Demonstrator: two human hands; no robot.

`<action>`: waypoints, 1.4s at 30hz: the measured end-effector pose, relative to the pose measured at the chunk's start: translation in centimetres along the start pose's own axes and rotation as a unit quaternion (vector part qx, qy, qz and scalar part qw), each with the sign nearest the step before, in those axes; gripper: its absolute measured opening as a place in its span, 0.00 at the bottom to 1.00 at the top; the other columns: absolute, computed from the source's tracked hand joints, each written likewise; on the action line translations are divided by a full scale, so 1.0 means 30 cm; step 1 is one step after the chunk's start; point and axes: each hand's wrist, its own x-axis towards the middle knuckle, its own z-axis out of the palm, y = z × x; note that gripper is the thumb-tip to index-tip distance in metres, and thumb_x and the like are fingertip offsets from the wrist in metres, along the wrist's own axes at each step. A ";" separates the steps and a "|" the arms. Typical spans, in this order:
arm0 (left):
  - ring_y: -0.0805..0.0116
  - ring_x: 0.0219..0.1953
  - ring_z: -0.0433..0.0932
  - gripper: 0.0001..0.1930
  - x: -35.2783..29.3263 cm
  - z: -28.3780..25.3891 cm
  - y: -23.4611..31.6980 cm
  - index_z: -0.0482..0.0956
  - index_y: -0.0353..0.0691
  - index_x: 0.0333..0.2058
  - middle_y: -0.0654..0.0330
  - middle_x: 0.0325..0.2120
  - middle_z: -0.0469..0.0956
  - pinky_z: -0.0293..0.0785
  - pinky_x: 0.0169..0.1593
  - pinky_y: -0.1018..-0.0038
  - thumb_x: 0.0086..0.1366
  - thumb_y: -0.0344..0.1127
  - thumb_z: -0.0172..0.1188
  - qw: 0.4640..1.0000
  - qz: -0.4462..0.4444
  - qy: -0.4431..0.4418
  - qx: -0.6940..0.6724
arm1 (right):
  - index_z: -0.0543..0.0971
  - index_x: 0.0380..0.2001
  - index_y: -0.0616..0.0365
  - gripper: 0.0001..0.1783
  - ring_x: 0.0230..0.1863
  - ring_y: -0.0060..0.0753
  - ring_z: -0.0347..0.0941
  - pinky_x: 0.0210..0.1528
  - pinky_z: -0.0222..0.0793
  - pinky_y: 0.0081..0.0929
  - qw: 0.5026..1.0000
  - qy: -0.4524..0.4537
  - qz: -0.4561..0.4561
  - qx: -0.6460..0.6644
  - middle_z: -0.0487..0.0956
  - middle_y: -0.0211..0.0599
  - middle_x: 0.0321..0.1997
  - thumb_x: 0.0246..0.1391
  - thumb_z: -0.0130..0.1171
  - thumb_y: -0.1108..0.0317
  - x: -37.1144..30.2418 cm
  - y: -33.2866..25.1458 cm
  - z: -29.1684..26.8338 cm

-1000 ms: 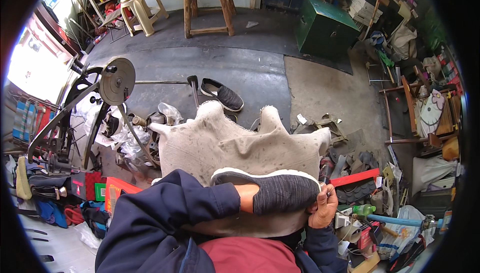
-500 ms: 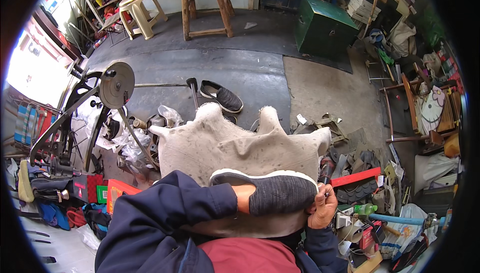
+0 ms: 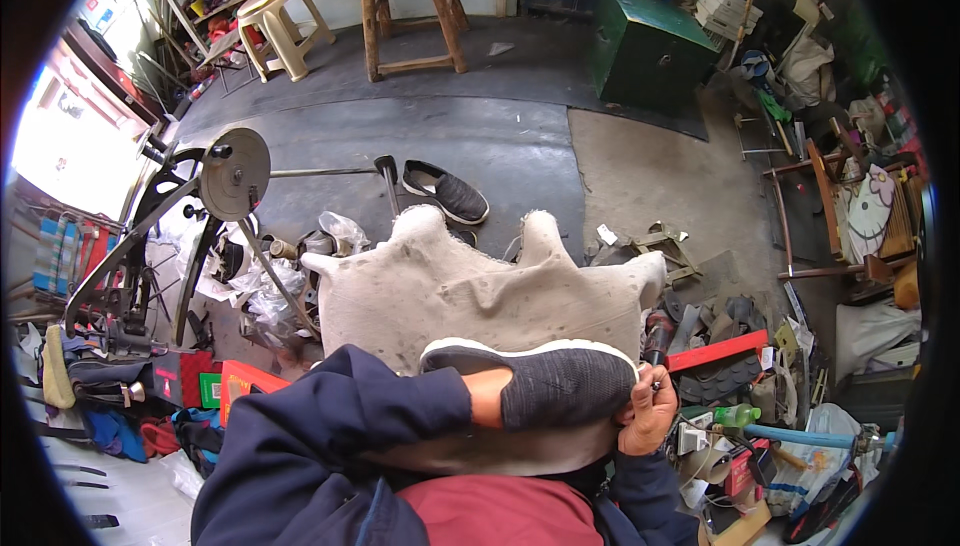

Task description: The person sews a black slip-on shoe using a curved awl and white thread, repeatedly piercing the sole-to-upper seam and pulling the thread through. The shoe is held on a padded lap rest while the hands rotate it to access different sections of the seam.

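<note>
From my remote view, the left hand is out of sight, pushed inside the dark grey knit slip-on shoe with a white sole [image 3: 560, 386], so I cannot tell its grip; only the wrist shows at the opening. The shoe lies sideways on the pale beige hide-shaped cloth [image 3: 470, 291] over the lap. My right hand [image 3: 648, 418] curls closed around a small tool at the shoe's toe. A matching dark shoe [image 3: 446, 191] lies well apart on the floor.

A grey floor [image 3: 520, 146] carries a dark shoe [image 3: 446, 191] and scattered clutter.
</note>
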 end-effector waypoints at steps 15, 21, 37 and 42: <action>0.71 0.64 0.69 0.19 0.119 0.180 0.119 0.69 0.29 0.64 0.57 0.65 0.70 0.64 0.67 0.77 0.78 0.28 0.42 0.903 0.148 -0.119 -0.385 | 0.67 0.33 0.43 0.23 0.21 0.06 0.55 0.17 0.48 0.11 0.999 0.047 -0.011 0.014 0.70 0.13 0.38 0.53 0.74 0.51 0.000 -0.001 -0.005; 0.72 0.62 0.71 0.18 0.082 0.141 0.051 0.72 0.31 0.61 0.56 0.63 0.73 0.66 0.66 0.77 0.76 0.26 0.47 0.994 0.034 0.072 -0.082 | 0.68 0.33 0.43 0.24 0.21 0.06 0.56 0.18 0.48 0.11 0.999 0.048 -0.015 0.013 0.71 0.13 0.35 0.52 0.74 0.48 -0.003 -0.008 0.016; 0.72 0.56 0.74 0.16 0.094 0.111 0.092 0.76 0.34 0.58 0.57 0.56 0.77 0.69 0.62 0.75 0.76 0.30 0.50 0.991 0.028 0.004 0.132 | 0.67 0.31 0.46 0.23 0.35 0.14 0.58 0.38 0.54 0.14 0.995 0.080 -0.065 -0.004 0.68 0.21 0.39 0.52 0.75 0.55 -0.005 0.013 0.034; 0.73 0.55 0.74 0.14 0.049 0.121 0.143 0.78 0.36 0.56 0.58 0.54 0.78 0.71 0.59 0.73 0.73 0.28 0.56 0.981 0.044 0.014 0.190 | 0.66 0.30 0.48 0.23 0.38 0.18 0.58 0.46 0.54 0.18 0.990 0.070 -0.120 -0.029 0.67 0.25 0.39 0.54 0.74 0.56 0.013 0.029 0.039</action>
